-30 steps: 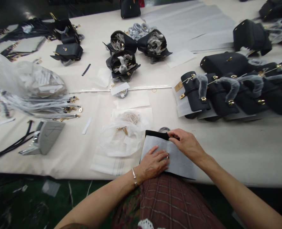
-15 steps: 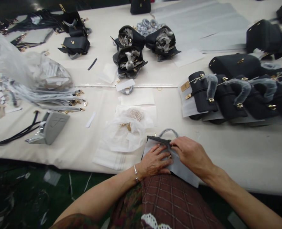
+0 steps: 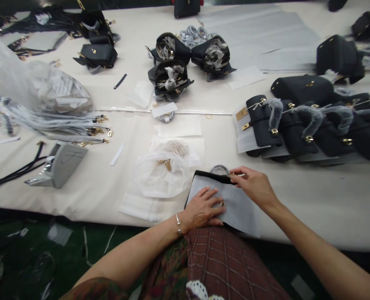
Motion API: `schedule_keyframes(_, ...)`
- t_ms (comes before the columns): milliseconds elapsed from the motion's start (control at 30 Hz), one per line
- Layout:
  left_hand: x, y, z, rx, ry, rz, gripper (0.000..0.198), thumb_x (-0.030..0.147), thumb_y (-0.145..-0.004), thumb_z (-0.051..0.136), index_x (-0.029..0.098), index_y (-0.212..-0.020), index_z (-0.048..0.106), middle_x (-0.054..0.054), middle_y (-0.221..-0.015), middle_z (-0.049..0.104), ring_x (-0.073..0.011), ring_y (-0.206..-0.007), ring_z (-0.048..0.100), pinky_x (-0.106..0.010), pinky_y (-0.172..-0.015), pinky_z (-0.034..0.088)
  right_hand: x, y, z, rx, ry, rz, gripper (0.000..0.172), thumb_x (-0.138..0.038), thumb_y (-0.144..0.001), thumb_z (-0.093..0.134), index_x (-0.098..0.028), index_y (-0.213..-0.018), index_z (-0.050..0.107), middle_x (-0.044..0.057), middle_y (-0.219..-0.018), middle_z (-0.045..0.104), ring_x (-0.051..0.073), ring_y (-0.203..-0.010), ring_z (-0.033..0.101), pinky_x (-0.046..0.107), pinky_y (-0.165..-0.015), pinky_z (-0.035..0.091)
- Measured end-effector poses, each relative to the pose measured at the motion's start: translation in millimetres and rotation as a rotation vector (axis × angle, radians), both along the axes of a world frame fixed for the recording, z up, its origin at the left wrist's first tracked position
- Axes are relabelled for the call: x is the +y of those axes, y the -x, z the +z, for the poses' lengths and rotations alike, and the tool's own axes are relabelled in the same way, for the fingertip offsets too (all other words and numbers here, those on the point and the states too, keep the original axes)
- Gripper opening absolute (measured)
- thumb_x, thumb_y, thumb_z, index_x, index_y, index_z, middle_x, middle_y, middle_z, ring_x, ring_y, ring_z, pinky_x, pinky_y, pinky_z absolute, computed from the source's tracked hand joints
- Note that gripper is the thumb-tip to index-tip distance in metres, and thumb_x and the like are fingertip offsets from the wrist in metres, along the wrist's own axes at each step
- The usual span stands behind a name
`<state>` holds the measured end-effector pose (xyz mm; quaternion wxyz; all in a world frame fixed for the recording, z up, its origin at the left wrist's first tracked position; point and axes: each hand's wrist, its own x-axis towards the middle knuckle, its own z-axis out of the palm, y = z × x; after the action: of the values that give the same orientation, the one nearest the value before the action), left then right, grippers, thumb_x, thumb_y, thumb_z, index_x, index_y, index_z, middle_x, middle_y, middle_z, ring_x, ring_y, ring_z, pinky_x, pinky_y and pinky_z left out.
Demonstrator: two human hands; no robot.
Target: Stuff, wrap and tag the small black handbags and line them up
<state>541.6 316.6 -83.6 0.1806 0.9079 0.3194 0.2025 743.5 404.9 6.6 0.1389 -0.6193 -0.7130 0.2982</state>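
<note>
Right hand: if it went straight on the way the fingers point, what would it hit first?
Likely the grey wrapped loop, just ahead of the right hand at the top edge of the black bag. Heights are unclear in this view, so it might pass over.

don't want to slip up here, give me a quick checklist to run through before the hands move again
1. Left hand steadying the work: ok, it lies flat on the grey sheet over the black bag.
2. Right hand at the bag's black edge: ok, a gold metal piece shows at its pinched fingertips.
3. Wrapped handle free of those fingertips: cannot tell, it ends close behind them.
4. Bag fully on the table: cannot tell, its near side meets the apron.
5. Space on the left: not ok, a clear plastic bag lies close beside it.
</note>
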Motion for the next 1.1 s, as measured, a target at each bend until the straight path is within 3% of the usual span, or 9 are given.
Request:
schedule_keyframes(167, 12.8, -10.9, 33.2, 0.051, 0.182, 0.078, 0.072, 0.070, -0.086, 0.053, 0.020, -0.138, 0.050, -0.008, -0.113, 0.070, -0.0271, -0.120, 0.056, -0.042, -0.106, 0.037, 59.9, 31.8, 21.5, -0.367, 0.012, 0.255, 0.015, -0.015, -0.073, 0.063, -0.025, -0.075, 0.073, 0.002, -0.073, 0.074, 0.019, -0.070, 0.065, 0.027, -0.059, 0.042)
schedule_keyframes(267, 25.3, -30.2, 48.5, 0.191, 0.228, 0.146, 0.075, 0.072, -0.088, 0.046, 0.020, -0.141, 0.045, -0.010, -0.102, 0.070, -0.0284, -0.098, 0.062, -0.044, -0.090, 0.043, 72.4, 46.7, 26.4, -0.423, 0.024, 0.324, 0.015, -0.012, -0.067, 0.064, -0.024, -0.066, 0.072, 0.002, -0.065, 0.071, 0.018, -0.062, 0.061, 0.027, -0.055, 0.037)
schedule_keyframes(333, 32.0, -44.3, 48.0, 0.268, 0.200, 0.172, 0.072, 0.073, -0.085, 0.050, 0.023, -0.136, 0.051, -0.011, -0.106, 0.068, -0.0327, -0.099, 0.059, -0.049, -0.087, 0.042, 72.0, 50.6, 28.6, -0.461, 0.030, 0.348, 0.015, -0.012, -0.067, 0.064, -0.024, -0.066, 0.071, 0.002, -0.064, 0.070, 0.018, -0.060, 0.060, 0.027, -0.054, 0.035)
schedule_keyframes(433, 36.9, -58.1, 36.7, 0.286, 0.178, 0.211, 0.068, 0.072, -0.082, 0.058, 0.025, -0.131, 0.055, -0.013, -0.117, 0.064, -0.0363, -0.106, 0.053, -0.054, -0.087, 0.041, 53.9, 49.4, 31.5, -0.500, 0.029, 0.361, 0.013, -0.014, -0.073, 0.063, -0.024, -0.072, 0.071, 0.003, -0.068, 0.071, 0.019, -0.064, 0.061, 0.028, -0.054, 0.034)
schedule_keyframes(567, 35.9, -58.8, 25.7, 0.278, 0.225, 0.277, 0.055, 0.066, -0.085, 0.059, 0.021, -0.117, 0.063, -0.013, -0.115, 0.064, -0.0329, -0.104, 0.053, -0.054, -0.087, 0.043, -1.9, 36.8, 24.4, -0.420, -0.096, 0.329, 0.013, -0.018, -0.084, 0.055, -0.025, -0.085, 0.066, 0.003, -0.085, 0.071, 0.019, -0.070, 0.064, 0.029, -0.058, 0.039)
schedule_keyframes(700, 30.5, -43.5, 30.2, 0.247, 0.251, 0.266, 0.047, 0.060, -0.093, 0.052, 0.020, -0.114, 0.063, -0.011, -0.108, 0.063, -0.0297, -0.102, 0.054, -0.051, -0.086, 0.045, -57.1, 18.6, -5.7, -0.059, -0.266, 0.107, 0.010, -0.028, -0.092, 0.052, -0.025, -0.096, 0.061, 0.004, -0.093, 0.069, 0.021, -0.085, 0.066, 0.033, -0.074, 0.051)
schedule_keyframes(800, 20.3, -22.8, 32.7, 0.179, 0.242, 0.226, 0.038, 0.053, -0.097, 0.047, 0.023, -0.115, 0.061, -0.007, -0.105, 0.062, -0.0251, -0.099, 0.056, -0.043, -0.085, 0.047, -78.6, 9.4, -31.8, 0.127, -0.330, 0.000, 0.012, -0.032, -0.095, 0.053, -0.025, -0.101, 0.061, 0.006, -0.101, 0.069, 0.023, -0.095, 0.067, 0.038, -0.084, 0.054)
schedule_keyframes(933, -1.2, -1.3, 26.9, 0.052, 0.182, 0.257, 0.029, 0.033, -0.101, 0.046, 0.019, -0.125, 0.055, -0.007, -0.115, 0.062, -0.0217, -0.105, 0.056, -0.038, -0.093, 0.045, -86.4, 1.1, -52.4, 0.228, -0.403, 0.169, 0.011, -0.022, -0.093, 0.055, -0.026, -0.099, 0.063, 0.005, -0.099, 0.070, 0.027, -0.113, 0.062, 0.047, -0.096, 0.051)
schedule_keyframes(1100, -16.7, -1.6, 23.4, 0.038, 0.142, 0.399, 0.031, 0.038, -0.094, 0.058, 0.015, -0.116, 0.058, -0.011, -0.116, 0.059, -0.0245, -0.106, 0.054, -0.040, -0.095, 0.046, -85.1, -8.4, -64.0, 0.246, -0.395, 0.291, 0.014, -0.017, -0.091, 0.056, -0.026, -0.101, 0.062, 0.004, -0.098, 0.069, 0.029, -0.121, 0.056, 0.052, -0.101, 0.047)
